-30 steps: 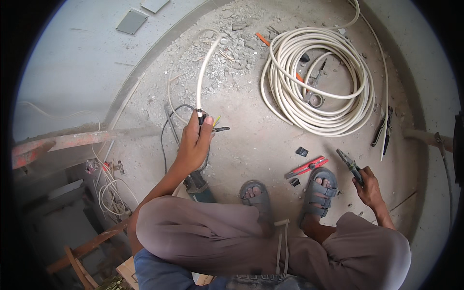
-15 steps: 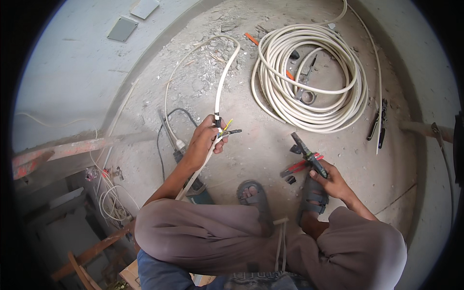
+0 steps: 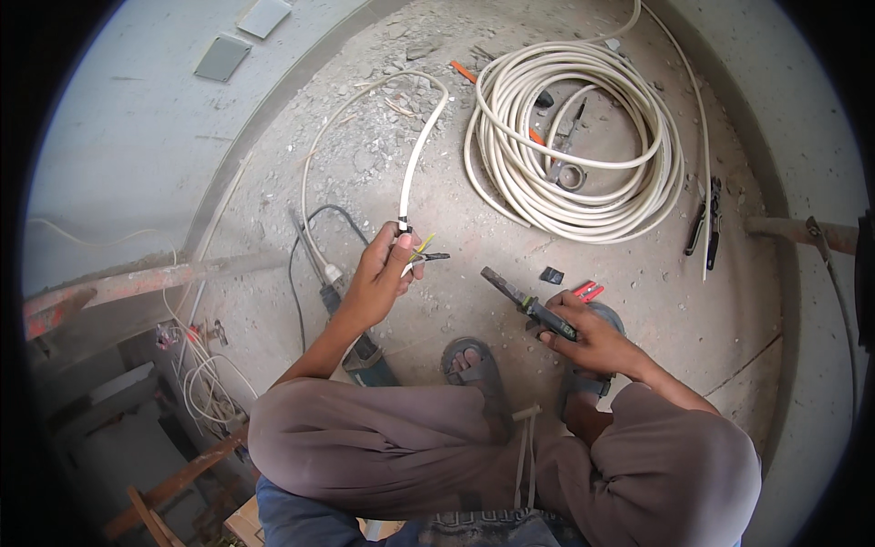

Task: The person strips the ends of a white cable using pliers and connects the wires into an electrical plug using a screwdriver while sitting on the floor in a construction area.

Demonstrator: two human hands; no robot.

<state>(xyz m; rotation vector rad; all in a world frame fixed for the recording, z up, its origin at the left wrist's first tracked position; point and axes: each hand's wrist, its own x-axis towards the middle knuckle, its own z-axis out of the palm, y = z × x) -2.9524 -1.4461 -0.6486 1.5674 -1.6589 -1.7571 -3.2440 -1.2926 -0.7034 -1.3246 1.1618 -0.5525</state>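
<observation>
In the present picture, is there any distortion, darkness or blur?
Head view: the right wall bends toward the black rim; head view: the lower left is dark, hiding detail; head view: the pliers and cable coil have fairly clear outlines.

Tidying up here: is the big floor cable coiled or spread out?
Mostly coiled: the cable lies in bunched loops, one length trailing off.

Two grey sq. plates [image 3: 222, 57] on the L wall [image 3: 109, 146], close together. Grey rubble [image 3: 406, 55] strewn over upper part of the flr [image 3: 474, 264]. Dk-green & blk power tool [image 3: 370, 366] lying L of ctr, dk cord [image 3: 291, 264] looping next to it. Far L: wht wire tangle [image 3: 208, 394] below a reddish pole [image 3: 109, 284]; wooden plank [image 3: 182, 478] slanting at lower L. On R: blk-handled tool [image 3: 714, 239] on flr, nr brownish pipe [image 3: 802, 234]. Small blk scrap [image 3: 551, 274], R of ctr.
</observation>
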